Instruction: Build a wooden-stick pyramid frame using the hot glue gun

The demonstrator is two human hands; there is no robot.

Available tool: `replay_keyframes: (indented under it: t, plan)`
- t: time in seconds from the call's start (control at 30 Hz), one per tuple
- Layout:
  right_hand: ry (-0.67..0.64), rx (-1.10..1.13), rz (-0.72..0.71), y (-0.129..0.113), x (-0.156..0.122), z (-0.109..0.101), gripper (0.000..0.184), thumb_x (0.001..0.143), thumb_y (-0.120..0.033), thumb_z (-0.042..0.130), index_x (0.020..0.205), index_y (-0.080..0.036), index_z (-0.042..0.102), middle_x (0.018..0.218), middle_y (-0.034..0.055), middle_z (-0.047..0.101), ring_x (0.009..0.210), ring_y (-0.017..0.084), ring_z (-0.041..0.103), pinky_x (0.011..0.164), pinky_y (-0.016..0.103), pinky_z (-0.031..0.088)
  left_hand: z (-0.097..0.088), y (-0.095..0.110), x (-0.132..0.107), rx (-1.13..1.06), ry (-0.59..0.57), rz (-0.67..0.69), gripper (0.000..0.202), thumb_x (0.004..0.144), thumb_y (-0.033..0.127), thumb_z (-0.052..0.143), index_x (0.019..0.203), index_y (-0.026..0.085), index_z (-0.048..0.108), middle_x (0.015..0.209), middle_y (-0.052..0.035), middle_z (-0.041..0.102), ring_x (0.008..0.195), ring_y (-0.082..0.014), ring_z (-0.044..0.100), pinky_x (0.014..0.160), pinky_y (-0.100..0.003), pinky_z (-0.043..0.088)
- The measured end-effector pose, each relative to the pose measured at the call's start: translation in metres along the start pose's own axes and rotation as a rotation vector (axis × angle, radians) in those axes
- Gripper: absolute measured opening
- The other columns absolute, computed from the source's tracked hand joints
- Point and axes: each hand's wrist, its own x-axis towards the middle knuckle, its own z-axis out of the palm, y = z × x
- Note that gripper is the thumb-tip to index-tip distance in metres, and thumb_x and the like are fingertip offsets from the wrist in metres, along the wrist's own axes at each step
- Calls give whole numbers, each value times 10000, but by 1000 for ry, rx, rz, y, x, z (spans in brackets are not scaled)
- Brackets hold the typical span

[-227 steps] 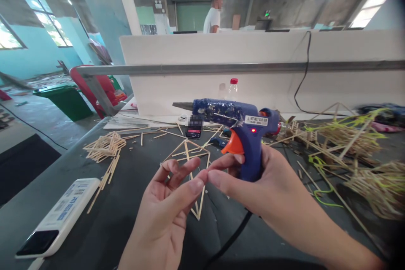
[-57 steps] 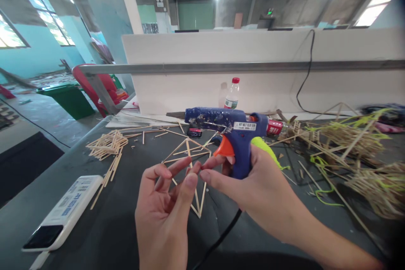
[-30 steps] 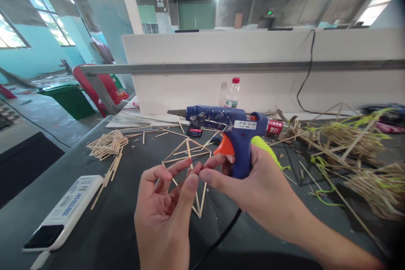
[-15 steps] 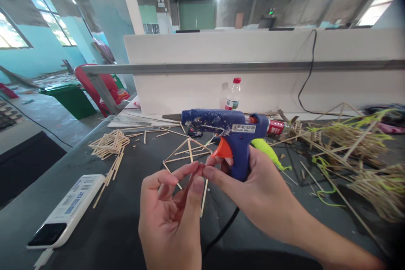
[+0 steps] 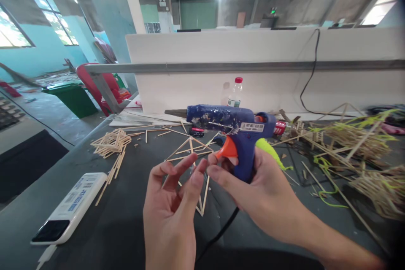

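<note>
My right hand (image 5: 253, 181) grips the handle of a blue hot glue gun (image 5: 221, 118), with fingers by its orange trigger and the nozzle pointing left. Dried glue smears the barrel. Beside it, my left hand (image 5: 177, 190) is raised palm up, fingers loosely bent and apart, with nothing visible in them. Its fingertips sit close to my right thumb with a small gap. Behind and below both hands, a frame of thin wooden sticks (image 5: 205, 196) lies on the dark table (image 5: 123, 223), partly hidden by my left hand.
Left on the table are a stack of sticks (image 5: 111, 143) and a white power bank (image 5: 71, 206) with a cable. A plastic bottle (image 5: 236, 93) stands behind the glue gun. Tangled sticks (image 5: 357, 143) and yellow-green string (image 5: 324, 192) cover the right side. A black cord (image 5: 221, 234) runs below my hands.
My left fingertips have come away from my right thumb, and the left fingers have spread. The glue gun has shifted slightly right with my right hand.
</note>
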Motion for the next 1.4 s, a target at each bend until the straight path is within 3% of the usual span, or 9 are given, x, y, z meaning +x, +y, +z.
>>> replay_keyframes:
  t: [0.17, 0.3, 0.5, 0.77, 1.0, 1.23, 1.4]
  plan:
    - [5, 2, 12, -2, 0, 0, 199, 823, -308, 767, 821, -205, 597, 809, -7, 685, 492, 65, 514, 405, 196, 396, -1, 4, 4, -116, -21, -183, 490, 697, 155, 825, 1042, 252, 491, 1141, -53, 726, 1109, -266, 693, 892, -283, 605]
    - [17, 13, 10, -1, 0, 0, 206, 815, -337, 775, 817, -210, 612, 830, -3, 709, 452, 57, 491, 375, 196, 386, -2, 5, 5, -142, 15, -218, 470, 692, 130, 815, 1036, 253, 519, 1113, -50, 733, 1162, -264, 665, 872, -245, 606]
    - [28, 5, 36, -4, -1, 1, 193, 796, -328, 784, 788, -206, 634, 808, 2, 708, 427, 56, 468, 353, 200, 402, -2, 5, 9, -177, 54, -207, 442, 662, 102, 817, 990, 242, 556, 1008, -19, 749, 1115, -261, 692, 820, -238, 629]
    - [50, 24, 59, -4, 0, 2, 243, 766, -301, 809, 833, -213, 593, 816, -16, 703, 428, 51, 476, 352, 187, 397, -4, 7, 7, -141, 38, -210, 437, 698, 118, 801, 1022, 244, 536, 1008, -49, 746, 1113, -243, 693, 818, -213, 614]
    - [58, -14, 64, -2, 1, -2, 263, 787, -365, 796, 880, -215, 602, 849, -4, 716, 446, 62, 510, 373, 201, 395, -4, 8, 5, -104, 16, -137, 441, 705, 125, 801, 1020, 250, 519, 999, -27, 734, 1007, -237, 734, 841, -259, 619]
    - [80, -23, 60, 0, 4, -2, 255, 787, -341, 791, 882, -207, 596, 845, 0, 711, 453, 58, 491, 398, 208, 393, -6, 7, 7, -32, 65, -81, 421, 680, 179, 840, 961, 237, 531, 991, -17, 721, 1029, -213, 723, 861, -218, 592]
    - [114, -101, 49, 4, 14, -10, 285, 770, -363, 802, 877, -193, 600, 808, -6, 676, 451, 52, 472, 401, 212, 378, -20, 12, 21, -12, 105, -33, 378, 692, 187, 843, 918, 231, 544, 887, 19, 717, 932, -162, 740, 840, -178, 586]
